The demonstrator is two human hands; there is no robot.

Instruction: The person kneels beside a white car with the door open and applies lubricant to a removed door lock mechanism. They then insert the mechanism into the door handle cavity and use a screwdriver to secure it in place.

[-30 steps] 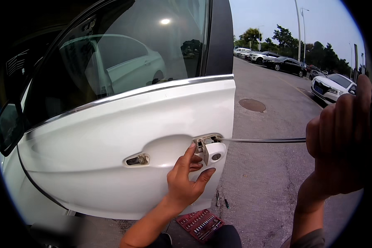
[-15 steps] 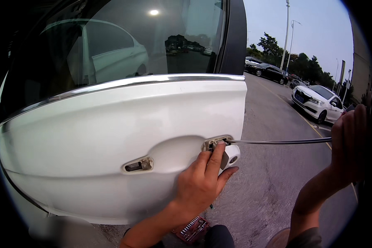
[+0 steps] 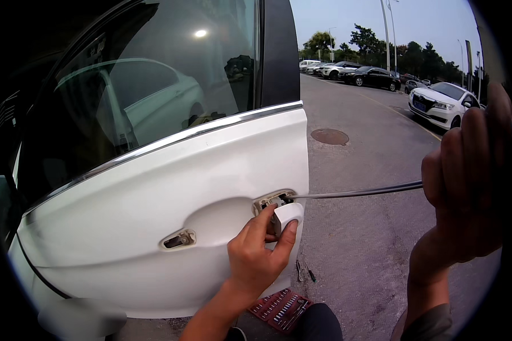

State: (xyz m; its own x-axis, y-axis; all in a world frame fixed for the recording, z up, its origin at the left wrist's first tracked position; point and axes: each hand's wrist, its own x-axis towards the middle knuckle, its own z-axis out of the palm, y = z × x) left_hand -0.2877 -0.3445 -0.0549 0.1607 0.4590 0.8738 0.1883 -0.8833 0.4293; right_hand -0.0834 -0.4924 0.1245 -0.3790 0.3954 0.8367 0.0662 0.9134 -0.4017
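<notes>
A white car door (image 3: pixel 119 199) stands in front of me, its outer handle off. Between the thumb and fingers of my left hand (image 3: pixel 253 253) is a white door handle end cap (image 3: pixel 290 213), held just below the rear handle opening (image 3: pixel 273 200). Coming in from the right, a long thin metal rod (image 3: pixel 361 192) reaches that opening with its tip. My right hand (image 3: pixel 463 170) is closed around the rod's other end; the fist hides whatever grip it has. Farther left on the door is the smaller front handle opening (image 3: pixel 178 241).
A red socket set case (image 3: pixel 281 310) lies open on the ground by my knee (image 3: pixel 318 324). Small tools (image 3: pixel 311 274) lie beside it. A manhole cover (image 3: pixel 330 136) is set in the pavement. Parked cars (image 3: pixel 375 78) stand beyond, with a white car (image 3: pixel 442 105) at the right.
My view has shifted, so the door sits farther left. My left hand's fingers have moved from the opening's edge onto the cap, which has turned. The rod remains at the opening.
</notes>
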